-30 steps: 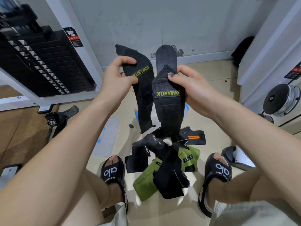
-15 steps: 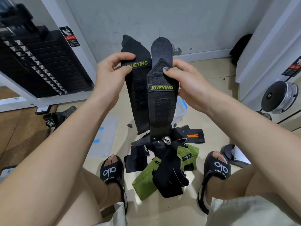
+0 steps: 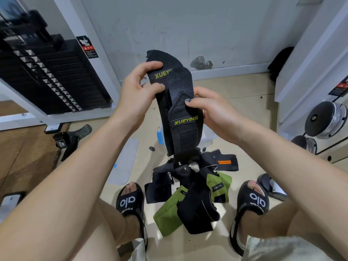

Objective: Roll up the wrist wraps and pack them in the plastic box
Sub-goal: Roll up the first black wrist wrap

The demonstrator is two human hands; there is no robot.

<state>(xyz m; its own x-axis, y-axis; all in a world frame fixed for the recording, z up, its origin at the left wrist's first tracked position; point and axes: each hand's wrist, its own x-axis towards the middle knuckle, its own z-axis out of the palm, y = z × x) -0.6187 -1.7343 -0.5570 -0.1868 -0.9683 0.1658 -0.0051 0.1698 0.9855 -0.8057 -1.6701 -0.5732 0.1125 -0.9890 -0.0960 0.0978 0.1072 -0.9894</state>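
**Two wraps held up and laid together before rolling**

Head view: two black XUEYING wrist wraps are held upright above the floor. The rear wrap (image 3: 160, 72) is pinched by the left hand (image 3: 139, 93); the front wrap (image 3: 185, 127) is gripped by the right hand (image 3: 211, 112) and overlaps the other, seemingly so that the pair can be aligned. More wraps are heaped in a pile (image 3: 190, 193) between the feet. The plastic box (image 3: 206, 138) is partly hidden behind the wraps, its lid (image 3: 124, 162) lying to the left.

Grey wall (image 3: 188, 25) with white skirting, beige tile floor (image 3: 250, 140), black weight stack (image 3: 47, 78) left, white machine frame (image 3: 310, 53) right.
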